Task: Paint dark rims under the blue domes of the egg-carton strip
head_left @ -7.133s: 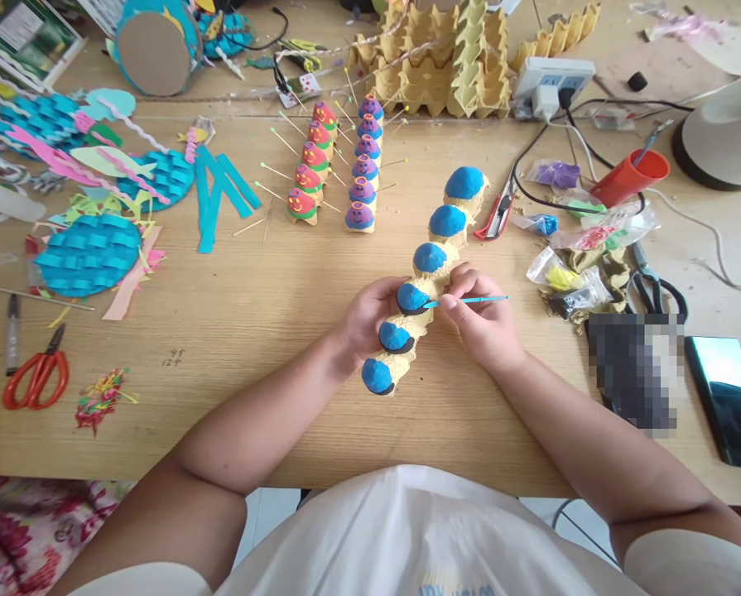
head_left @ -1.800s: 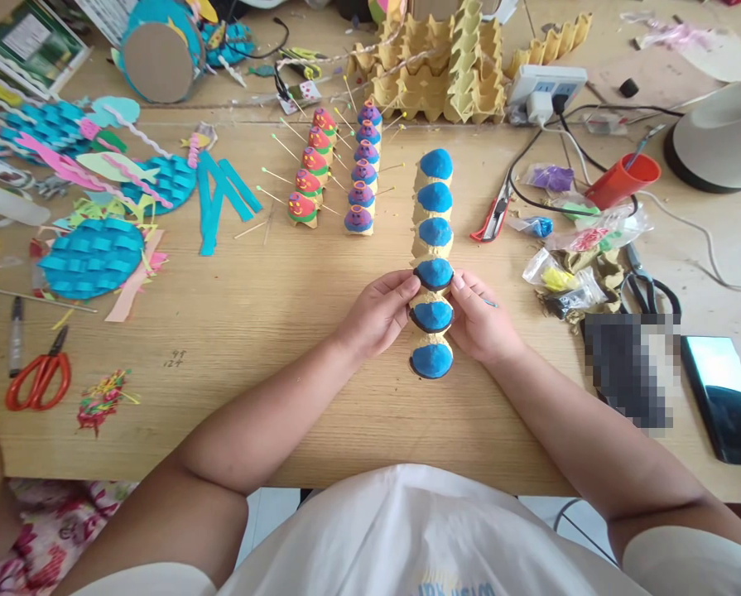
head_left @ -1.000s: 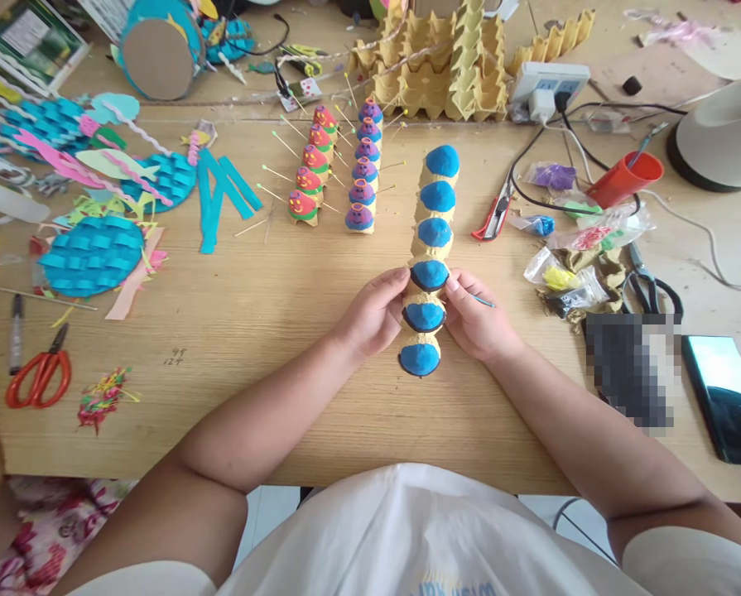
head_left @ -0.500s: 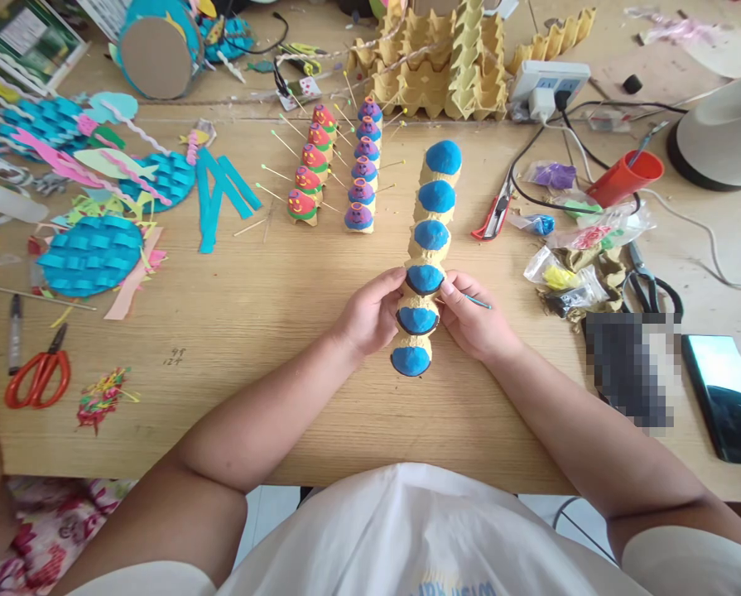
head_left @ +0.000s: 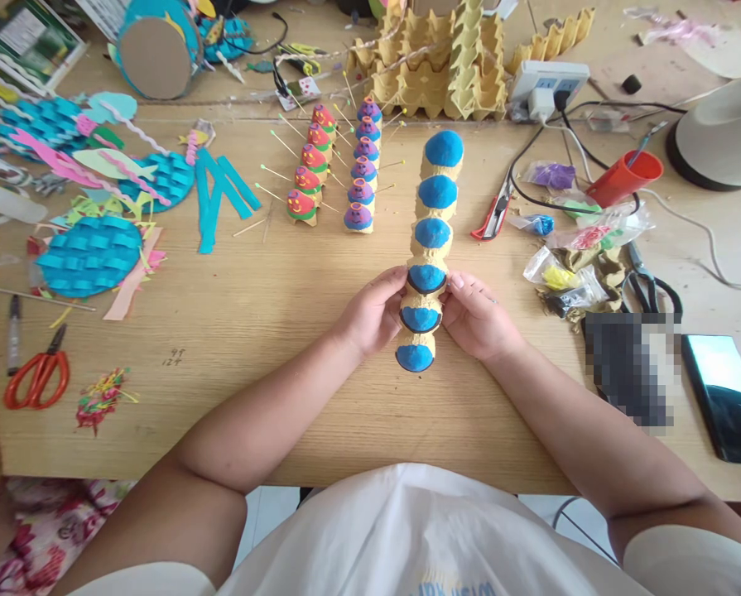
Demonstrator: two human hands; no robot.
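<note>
My left hand (head_left: 375, 313) and right hand (head_left: 478, 316) face each other, both pinching the egg-carton strip (head_left: 433, 234) between thumb and fingertips, left hand on its left flank, right hand on its right. The fingertips meet the strip at its fourth blue-topped cup counting from the far end. My forearms run in from the lower corners with elbows wide, and my wrists sit low over the surface (head_left: 252, 331).

The strip lies lengthwise away from me near the middle of the surface: six cups capped in blue, the three nearest rimmed in black.

Left of its far end stand two rows of painted carton caterpillars (head_left: 363, 170). Plain egg cartons (head_left: 432, 58) are stacked behind them.

Pencilled digits (head_left: 172, 358) mark the wood to my left, too small to read. The pale blue print on my shirt (head_left: 445, 588) is cut off.
</note>
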